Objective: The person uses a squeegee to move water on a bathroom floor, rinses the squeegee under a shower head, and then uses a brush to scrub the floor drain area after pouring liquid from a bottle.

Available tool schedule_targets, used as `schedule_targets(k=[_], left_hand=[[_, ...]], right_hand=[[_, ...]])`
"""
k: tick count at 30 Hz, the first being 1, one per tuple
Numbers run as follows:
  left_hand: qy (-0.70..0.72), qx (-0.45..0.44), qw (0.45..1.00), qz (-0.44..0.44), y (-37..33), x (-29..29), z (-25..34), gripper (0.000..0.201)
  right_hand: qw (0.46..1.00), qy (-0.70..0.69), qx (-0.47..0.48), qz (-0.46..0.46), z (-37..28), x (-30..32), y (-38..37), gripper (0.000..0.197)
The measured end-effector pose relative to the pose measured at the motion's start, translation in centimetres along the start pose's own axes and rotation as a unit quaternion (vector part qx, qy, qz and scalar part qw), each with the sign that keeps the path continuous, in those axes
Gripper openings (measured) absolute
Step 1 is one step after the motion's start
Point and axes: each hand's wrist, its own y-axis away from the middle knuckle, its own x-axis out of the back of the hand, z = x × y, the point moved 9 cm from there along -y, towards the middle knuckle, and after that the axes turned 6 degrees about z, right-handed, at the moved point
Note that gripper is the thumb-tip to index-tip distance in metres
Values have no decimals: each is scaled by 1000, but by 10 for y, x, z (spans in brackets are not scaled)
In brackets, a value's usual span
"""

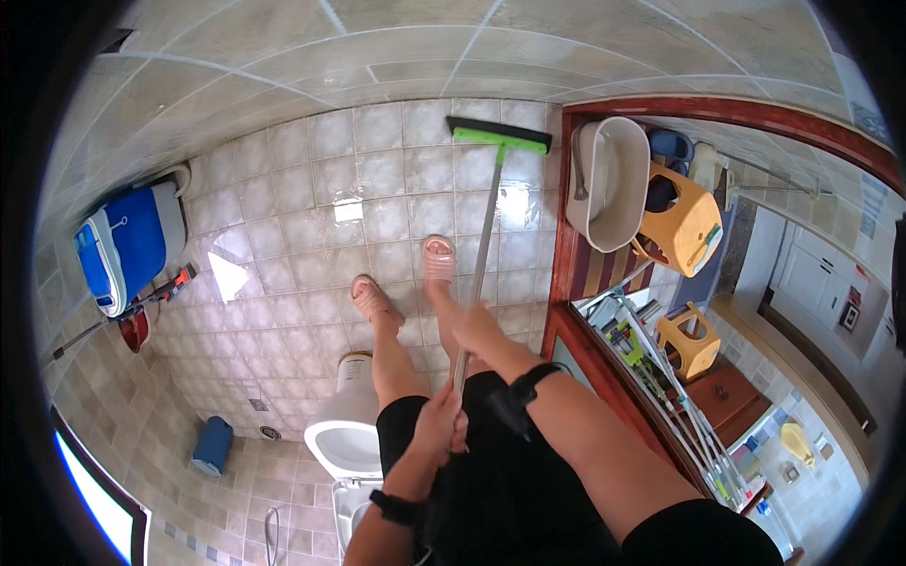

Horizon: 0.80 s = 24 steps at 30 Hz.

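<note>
A floor squeegee [500, 135] with a green head and a dark blade rests on the tiled floor near the far wall. Its long metal pole [486, 247] slants back toward me. My left hand [438, 422] is closed around the pole's near end. Farther along the same pole, my right hand [479, 328] is wrapped round it. Dark straps circle both wrists. Pink slippers [439, 260] are on my feet, to the left of the pole.
Wet glare shows on the floor tiles [382, 174]. At lower left stands a white toilet [342, 443]; a blue-and-white appliance [137, 250] is by the left wall. A red door frame [560, 255] borders the right, with a beige tub [612, 179] and yellow stools [681, 219] beyond.
</note>
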Motion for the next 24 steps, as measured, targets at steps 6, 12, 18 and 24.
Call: schedule_targets(k=[6,12,18,24], left_hand=[[74,15,997,-29,-3,-37,42,41],[45,15,999,1,-10,-35,40,40],[-27,-14,999,31,29,-4,18,46],[18,-18,998,-53,-16,-62,70,46]], right_hand=[[991,-68,-114,-7,-29,54,-12,39],[1000,20,-11,-16,-30,47,-33,50],[998,-51,-4,48,-31,18,2,47],[992,-67,-58,86,-14,92,-43,44]])
